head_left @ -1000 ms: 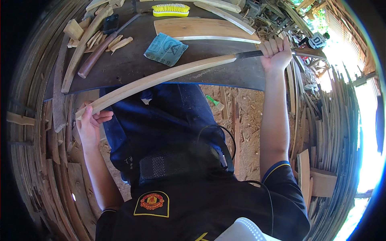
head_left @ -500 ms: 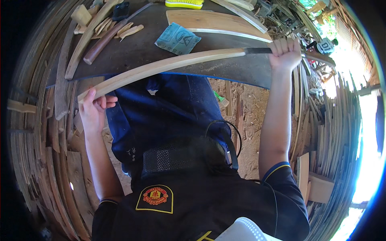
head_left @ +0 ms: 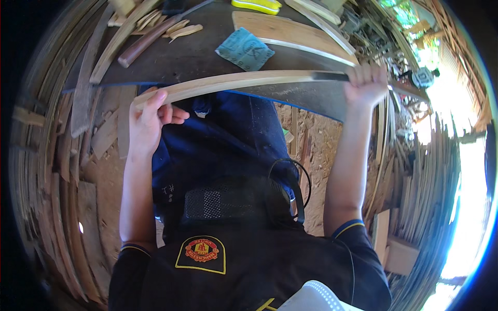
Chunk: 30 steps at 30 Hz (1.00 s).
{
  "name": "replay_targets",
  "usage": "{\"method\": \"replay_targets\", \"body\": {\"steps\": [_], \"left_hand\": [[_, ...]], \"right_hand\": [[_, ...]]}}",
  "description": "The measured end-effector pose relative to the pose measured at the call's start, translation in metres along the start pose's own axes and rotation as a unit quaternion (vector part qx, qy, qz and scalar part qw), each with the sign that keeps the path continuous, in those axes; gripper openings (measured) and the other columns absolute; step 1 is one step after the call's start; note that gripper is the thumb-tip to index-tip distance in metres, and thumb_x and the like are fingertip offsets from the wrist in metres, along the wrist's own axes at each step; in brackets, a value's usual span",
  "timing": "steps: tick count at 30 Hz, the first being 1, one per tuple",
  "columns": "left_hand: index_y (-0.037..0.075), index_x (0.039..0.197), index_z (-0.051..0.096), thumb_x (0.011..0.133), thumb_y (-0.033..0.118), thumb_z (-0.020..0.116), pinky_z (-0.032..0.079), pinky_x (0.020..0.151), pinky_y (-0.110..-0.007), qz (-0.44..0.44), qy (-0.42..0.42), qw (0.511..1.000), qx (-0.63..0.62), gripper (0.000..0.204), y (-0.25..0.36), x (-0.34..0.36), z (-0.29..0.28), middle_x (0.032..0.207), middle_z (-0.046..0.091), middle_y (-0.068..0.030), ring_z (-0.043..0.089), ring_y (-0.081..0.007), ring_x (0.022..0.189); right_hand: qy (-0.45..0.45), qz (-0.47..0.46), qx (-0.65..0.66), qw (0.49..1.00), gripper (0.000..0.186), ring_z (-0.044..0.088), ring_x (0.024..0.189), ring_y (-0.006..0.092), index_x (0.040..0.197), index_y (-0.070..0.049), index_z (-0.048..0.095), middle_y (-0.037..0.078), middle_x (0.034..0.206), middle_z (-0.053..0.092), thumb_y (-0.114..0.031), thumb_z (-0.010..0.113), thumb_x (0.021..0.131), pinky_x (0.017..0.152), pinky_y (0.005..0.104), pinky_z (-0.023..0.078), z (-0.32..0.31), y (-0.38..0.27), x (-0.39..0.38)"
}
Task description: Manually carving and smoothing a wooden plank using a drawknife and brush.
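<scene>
A long, gently curved strip of pale wood (head_left: 233, 82) spans the space between my hands, above my lap and the near edge of the workbench. Its right part is a dark, flat length (head_left: 330, 76) running into my fist. My left hand (head_left: 150, 116) pinches the left end, thumb on top, with the lower fingers curled beneath. My right hand (head_left: 365, 85) is wrapped around the dark end, which its fingers cover. Just beyond the strip, a blue-green sheet of sandpaper (head_left: 245, 49) lies on the dark bench top (head_left: 192, 57).
A wide pale board (head_left: 290, 30) and a yellow brush-like object (head_left: 257, 5) lie farther back. At the left are a wooden-handled tool (head_left: 142, 49), a long curved wood piece (head_left: 122, 39) and several offcuts (head_left: 185, 31). Stacked wood strips (head_left: 420, 197) stand at the right.
My left hand has moved right and inward with the strip's left end, and the strip looks shorter from here. My right hand has dropped slightly, still gripping. The whole view has shifted a little.
</scene>
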<state>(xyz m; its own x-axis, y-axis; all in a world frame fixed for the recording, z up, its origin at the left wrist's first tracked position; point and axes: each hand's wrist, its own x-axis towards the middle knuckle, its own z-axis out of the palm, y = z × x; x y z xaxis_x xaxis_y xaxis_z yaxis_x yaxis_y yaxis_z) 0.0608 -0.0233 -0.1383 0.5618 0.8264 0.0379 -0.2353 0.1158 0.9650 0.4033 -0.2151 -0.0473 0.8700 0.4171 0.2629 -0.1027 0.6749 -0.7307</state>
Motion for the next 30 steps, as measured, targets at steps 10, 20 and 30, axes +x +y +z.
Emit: {"method": "replay_targets", "body": {"steps": [10, 20, 30], "left_hand": [[-0.001, 0.092, 0.057, 0.092, 0.030, 0.054, 0.053, 0.051, -0.029, -0.013, -0.003, 1.000, -0.010, 0.032, -0.008, -0.005, 0.026, 0.053, 0.045, -0.0012, 0.064, -0.0202, 0.055], [-0.005, 0.088, 0.057, 0.091, 0.024, 0.061, 0.055, 0.049, -0.030, -0.040, -0.037, 0.996, -0.073, 0.029, -0.003, -0.012, 0.064, 0.053, 0.047, -0.0012, 0.064, -0.0199, 0.051], [-0.005, 0.094, 0.059, 0.091, 0.027, 0.063, 0.055, 0.050, -0.028, -0.063, -0.036, 0.996, -0.052, 0.032, -0.006, -0.014, 0.055, 0.053, 0.047, -0.0001, 0.065, -0.0193, 0.054]], "right_hand": [[-0.177, 0.127, 0.103, 0.970, 0.047, 0.011, 0.041, 0.0115, 0.057, -0.017, 0.028, -0.004, 0.047, 0.016, -0.037, 0.035, 0.099, 0.043, 0.0297, 0.012, 0.078, 0.047, -0.043], [-0.074, 0.039, 0.090, 0.992, 0.047, 0.011, 0.041, 0.0114, 0.057, -0.017, 0.028, -0.005, 0.046, 0.014, -0.036, 0.032, 0.100, 0.042, 0.0301, 0.010, 0.024, 0.019, -0.016], [-0.065, 0.098, 0.129, 0.985, 0.045, 0.012, 0.040, 0.0098, 0.058, -0.017, 0.029, -0.005, 0.046, 0.015, -0.033, 0.037, 0.099, 0.041, 0.0280, 0.012, 0.050, 0.036, -0.037]]}}
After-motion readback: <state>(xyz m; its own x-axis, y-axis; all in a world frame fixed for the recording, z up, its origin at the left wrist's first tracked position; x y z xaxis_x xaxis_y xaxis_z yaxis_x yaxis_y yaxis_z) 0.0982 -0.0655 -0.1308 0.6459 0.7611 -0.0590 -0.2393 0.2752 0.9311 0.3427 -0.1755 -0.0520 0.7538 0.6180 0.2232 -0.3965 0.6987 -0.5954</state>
